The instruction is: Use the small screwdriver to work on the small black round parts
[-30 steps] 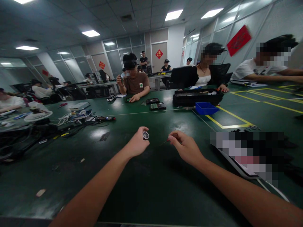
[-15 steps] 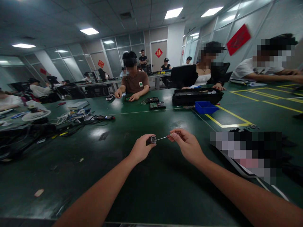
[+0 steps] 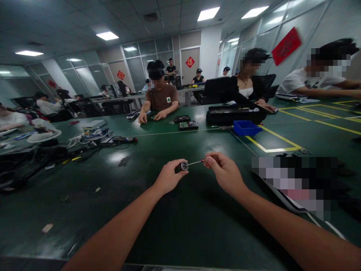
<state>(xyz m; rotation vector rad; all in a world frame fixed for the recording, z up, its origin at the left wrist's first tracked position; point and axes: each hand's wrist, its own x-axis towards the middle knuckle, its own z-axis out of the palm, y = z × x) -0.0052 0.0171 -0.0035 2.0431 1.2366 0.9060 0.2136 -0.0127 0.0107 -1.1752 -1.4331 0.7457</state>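
My left hand [image 3: 170, 177] is closed around a small dark cylinder [image 3: 184, 166] with a pale ring at its open end, which faces right. Between thumb and fingers, my right hand [image 3: 224, 171] grips a screwdriver [image 3: 194, 163] with a thin metal shaft and a reddish handle. The shaft points left, and its tip meets the cylinder's open end; how deep it reaches I cannot tell. Most of the handle is hidden by my fingers. Both hands are held above the green table [image 3: 175, 233].
Tangled cables [image 3: 93, 141] and a white round fan-like part [image 3: 45, 136] lie at the left. Ahead are circuit boards [image 3: 188, 125], a long black housing [image 3: 235, 114] and a blue bin [image 3: 246, 128]. A blurred-out item [image 3: 296, 186] lies at the right. Co-workers sit across the table.
My hands keep nearly the same pose, with the screwdriver still at the cylinder's end. The right fingers have shifted slightly on the handle. Across the table, a co-worker's hand has moved right.
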